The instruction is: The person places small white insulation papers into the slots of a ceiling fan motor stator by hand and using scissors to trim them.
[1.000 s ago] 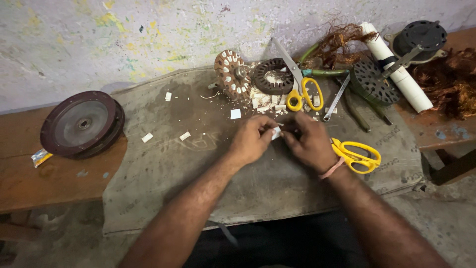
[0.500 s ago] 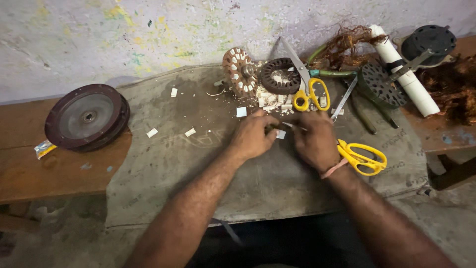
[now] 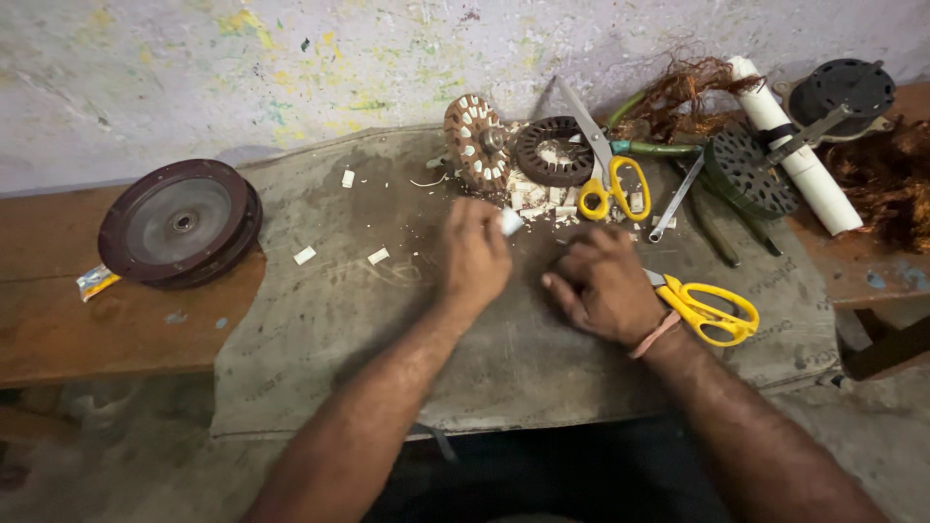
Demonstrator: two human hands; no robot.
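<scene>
A paint-flecked wall backs a wooden bench under a grey mat [image 3: 320, 320]. The left hand [image 3: 475, 254] pinches a white slip [image 3: 511, 222] near a slotted stator [image 3: 475, 141]; many slots look filled. The right hand [image 3: 605, 286] rests curled, holding nothing visible. Cut slips [image 3: 305, 256] lie about; a yellow packet [image 3: 95, 281] sits far left.

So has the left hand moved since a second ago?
Yes. The left hand has lifted away from the right hand, pinching a small white piece, toward the slotted stator disc.
</scene>
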